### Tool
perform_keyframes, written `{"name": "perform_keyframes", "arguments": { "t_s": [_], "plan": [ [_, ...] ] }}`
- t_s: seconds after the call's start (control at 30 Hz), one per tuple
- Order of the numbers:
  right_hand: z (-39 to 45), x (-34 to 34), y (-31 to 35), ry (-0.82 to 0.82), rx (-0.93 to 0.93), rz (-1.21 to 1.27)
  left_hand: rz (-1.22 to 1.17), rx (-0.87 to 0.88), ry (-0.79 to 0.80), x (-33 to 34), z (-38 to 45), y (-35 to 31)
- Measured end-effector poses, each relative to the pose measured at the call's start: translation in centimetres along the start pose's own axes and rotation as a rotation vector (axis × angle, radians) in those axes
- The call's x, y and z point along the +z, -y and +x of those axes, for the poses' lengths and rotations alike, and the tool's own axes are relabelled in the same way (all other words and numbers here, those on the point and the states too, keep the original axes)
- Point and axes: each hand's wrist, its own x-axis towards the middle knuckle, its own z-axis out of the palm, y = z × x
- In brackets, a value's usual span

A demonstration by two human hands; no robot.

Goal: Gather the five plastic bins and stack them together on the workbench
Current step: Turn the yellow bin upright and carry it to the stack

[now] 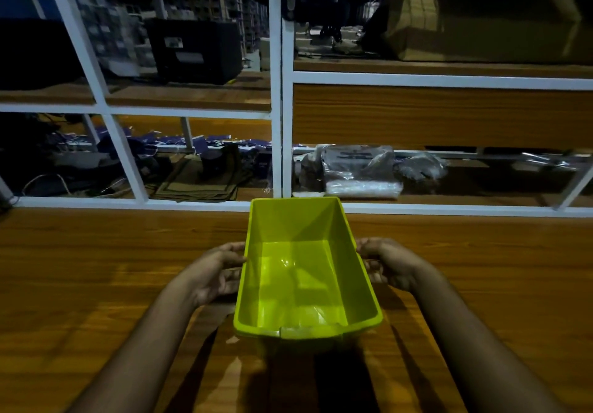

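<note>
Holding one bin (305, 271) from both sides, the person shows only the two forearms and hands; everything else of the person is cut off at the lower edge. The bin is yellow-green plastic, rectangular and open on top, and nothing lies inside it. Only this one bin can be seen. It sits at the centre of the wooden tabletop (96, 268), with its long side pointing toward 12 o'clock. Whether its bottom rests on the wood or is lifted a little, I cannot tell, because the near wall hides it and dark shadows fall below it at 6 o'clock.

The left hand (215, 271) is at 9 o'clock of the bin, the thumb on the rim and the fingers (229, 279) curled against the outer wall, so it grips the bin. The right hand (390, 266) is at 3 o'clock and grips the opposite rim in the same way; its fingertips are partly hidden behind the wall.

At 12 o'clock stands a white metal frame (276, 91) with wooden shelves. On the lower shelf at 1 o'clock lie clear plastic bags (362, 172), their content too dim to read. At 10 o'clock are dark cables and purple scraps, hard to make out. At 2 o'clock, high, a large cardboard box (481, 14) is cut off by the top edge.
</note>
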Motion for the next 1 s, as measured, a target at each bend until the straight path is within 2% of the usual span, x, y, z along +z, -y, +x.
{"name": "perform_keyframes", "arguments": {
  "t_s": [0.2,0.37,0.5,0.67,1.0],
  "plan": [
    [-2.4,0.3,-0.7,-0.01,-0.039,0.091,0.021,-0.004,0.099,0.1,0.1,-1.4],
    [-6.5,-1.7,-2.7,-0.136,-0.096,0.161,0.086,-0.01,0.217,3.3,1.6,-1.7],
    [-12.3,-4.9,-5.2,-0.29,-0.129,0.202,0.15,-0.023,0.334,8.6,3.2,-0.8],
    [-20.8,-9.8,-9.0,-0.506,-0.176,0.334,0.216,-0.076,0.563,18.3,3.9,1.3],
    [-42.0,-19.6,-17.9,-0.95,-0.279,0.504,0.455,-0.159,0.902,44.3,2.0,10.3]
  ]
}}
